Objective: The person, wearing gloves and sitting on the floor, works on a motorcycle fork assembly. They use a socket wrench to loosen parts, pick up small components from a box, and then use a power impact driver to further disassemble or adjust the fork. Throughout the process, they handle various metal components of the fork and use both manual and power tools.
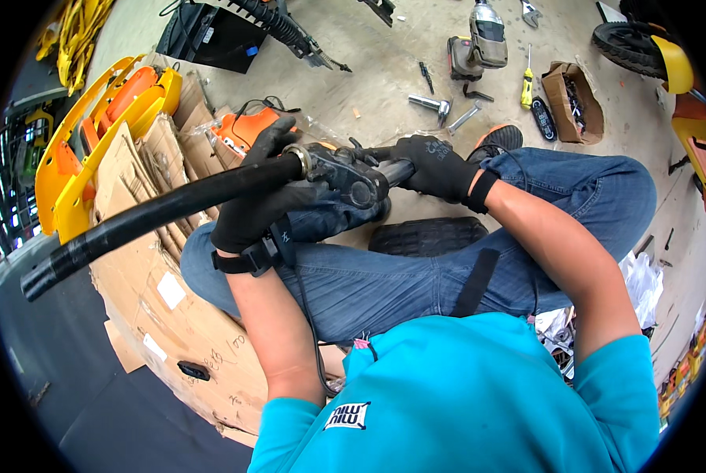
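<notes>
A long black tube (pixel 164 209) with a metal ring at its inner end runs from the left into a dark metal joint (pixel 354 180) above my lap. My left hand (pixel 254 193), in a black glove, wraps the tube next to the ring, with fingers above and below it. My gloved right hand (pixel 436 168) is closed around the black bar-like end on the joint's other side. What its inner fingers touch is hidden. Both hands hold this one assembly between my knees.
Stacked cardboard (pixel 148 292) lies beside my left leg, with yellow and orange panels (pixel 104 138) behind. Ahead on the floor are a cordless impact wrench (pixel 485 39), a hammer (pixel 432 106), a wrench (pixel 465 117), a yellow-handled screwdriver (pixel 527 87) and a small open carton (pixel 562 102) of parts.
</notes>
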The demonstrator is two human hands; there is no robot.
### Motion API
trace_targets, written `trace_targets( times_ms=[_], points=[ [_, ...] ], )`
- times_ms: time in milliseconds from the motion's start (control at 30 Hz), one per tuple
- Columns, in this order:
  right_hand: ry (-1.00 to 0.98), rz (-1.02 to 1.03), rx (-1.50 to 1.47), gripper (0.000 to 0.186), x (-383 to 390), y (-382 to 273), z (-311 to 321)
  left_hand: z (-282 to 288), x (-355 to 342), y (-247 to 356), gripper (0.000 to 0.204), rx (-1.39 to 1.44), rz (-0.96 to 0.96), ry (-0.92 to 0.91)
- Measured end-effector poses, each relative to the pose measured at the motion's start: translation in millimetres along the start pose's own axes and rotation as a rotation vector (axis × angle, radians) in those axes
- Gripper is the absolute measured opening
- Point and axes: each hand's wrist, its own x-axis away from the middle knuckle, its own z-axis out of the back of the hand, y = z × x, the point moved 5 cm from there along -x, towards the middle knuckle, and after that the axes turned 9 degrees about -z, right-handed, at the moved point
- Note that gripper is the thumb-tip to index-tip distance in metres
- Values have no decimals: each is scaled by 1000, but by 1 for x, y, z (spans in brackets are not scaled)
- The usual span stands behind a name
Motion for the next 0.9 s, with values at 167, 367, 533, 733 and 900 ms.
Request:
trace_targets(
  times_ms=[167, 367, 533, 733, 900],
  points=[
    [96, 12, -54, 27, 6, 0, -10, 0, 9, 5, 78, 73, 176, 104],
    [-18, 13, -111, 23, 17, -6, -21, 2, 11, 1, 78, -51, 115, 97],
    [-50, 33, -99, 24, 23, -8, -39, -1, 6, 4, 80, 137, 12, 42],
    [-129, 15, -30, 23, 26, -8, -39, -7, 2, 15, 82, -103, -58, -6],
    [-138, 20, 9, 23, 22, -5, -21, -2, 3, 4, 74, -180, -50, 21]
  ],
)
